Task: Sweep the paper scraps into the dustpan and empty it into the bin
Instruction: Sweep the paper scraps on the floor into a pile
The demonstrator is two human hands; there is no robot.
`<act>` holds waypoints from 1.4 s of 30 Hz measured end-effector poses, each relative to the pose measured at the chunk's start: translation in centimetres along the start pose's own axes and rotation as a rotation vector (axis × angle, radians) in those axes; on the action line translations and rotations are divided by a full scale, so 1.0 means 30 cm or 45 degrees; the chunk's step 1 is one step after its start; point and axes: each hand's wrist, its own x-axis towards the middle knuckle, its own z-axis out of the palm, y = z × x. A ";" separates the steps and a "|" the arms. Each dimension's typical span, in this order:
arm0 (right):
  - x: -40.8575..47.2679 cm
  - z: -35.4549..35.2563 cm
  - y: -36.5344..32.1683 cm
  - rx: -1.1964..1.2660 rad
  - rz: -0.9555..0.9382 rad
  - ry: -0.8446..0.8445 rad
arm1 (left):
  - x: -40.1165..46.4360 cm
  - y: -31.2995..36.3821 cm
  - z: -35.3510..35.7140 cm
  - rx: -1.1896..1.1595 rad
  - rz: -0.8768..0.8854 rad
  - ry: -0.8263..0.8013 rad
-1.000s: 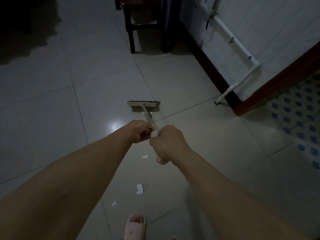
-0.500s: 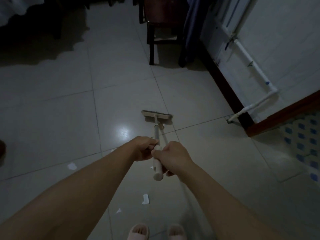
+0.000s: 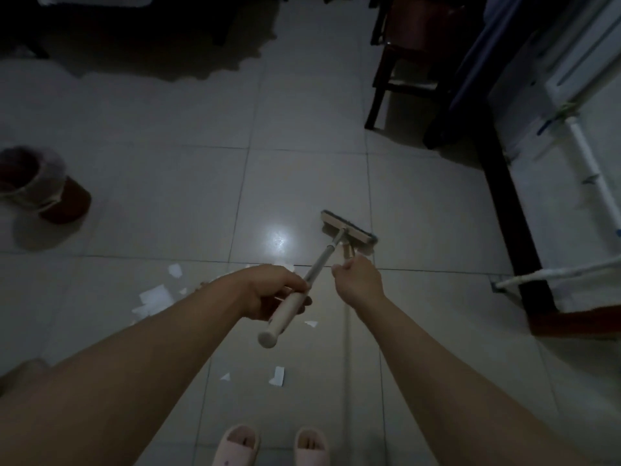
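Note:
My left hand (image 3: pixel 272 292) is shut around the pale handle of a broom (image 3: pixel 316 267), near its top end. The broom's flat head (image 3: pixel 347 232) rests on the tiled floor ahead of me. Just right of the handle and clear of it, my right hand (image 3: pixel 358 280) has its fingers curled, with nothing visible in them. White paper scraps lie on the floor: a cluster (image 3: pixel 156 295) left of my left arm and smaller pieces (image 3: pixel 277 376) in front of my slippers. A dark red bin (image 3: pixel 64 200) with a plastic liner stands at the far left. No dustpan is in view.
A dark wooden chair (image 3: pixel 403 85) stands at the back right. A wall with a dark skirting board (image 3: pixel 510 210) and white pipes (image 3: pixel 591 169) runs along the right. My pink slippers (image 3: pixel 274 445) are at the bottom edge. Deep shadow covers the top left.
My right hand has let go of the broom handle and moved to its right. The handle now tilts left in my left hand alone, and the bin and more scraps have come into view.

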 end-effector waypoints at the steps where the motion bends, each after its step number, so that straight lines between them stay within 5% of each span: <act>1: 0.028 0.009 0.001 -0.016 -0.014 -0.007 | -0.007 -0.009 -0.013 -0.010 -0.001 -0.009; 6: 0.118 0.103 -0.009 0.014 0.002 -0.126 | -0.029 -0.053 -0.071 -0.061 -0.020 -0.038; 18: 0.175 0.394 -0.052 0.260 0.201 -0.372 | -0.029 -0.137 -0.179 0.483 -0.017 0.095; 32: -0.065 0.635 -0.050 0.370 0.356 -0.519 | -0.135 -0.391 -0.350 0.671 -0.094 0.288; 42: -0.414 1.021 -0.185 0.539 0.388 -0.611 | -0.347 -0.717 -0.728 0.832 -0.135 0.454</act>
